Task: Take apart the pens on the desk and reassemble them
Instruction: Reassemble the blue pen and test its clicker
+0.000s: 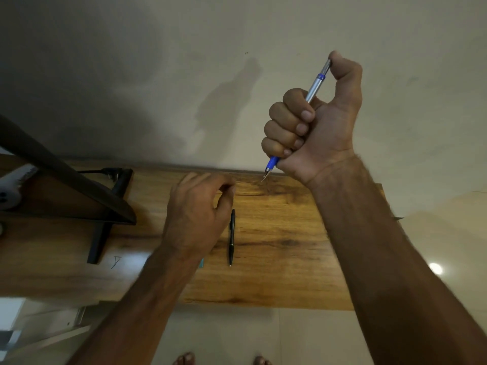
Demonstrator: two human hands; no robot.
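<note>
Within right fingers, blue-silver pen

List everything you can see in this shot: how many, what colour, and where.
silver and blue pen: one, silver with blue grip, in the right fist, tip down
black pen: one, black, lying on the desk by the left hand
desk: one, brown wood grain, against the wall
panel on a stand: one, dark, left part of the desk
plug and cable: one, black, behind the stand
white object: one, far left edge, unclear what
toes: two feet, bottom edge
left hand: over the desk, fingers curled, blurred
right hand: raised, gripping the silver and blue pen
</note>
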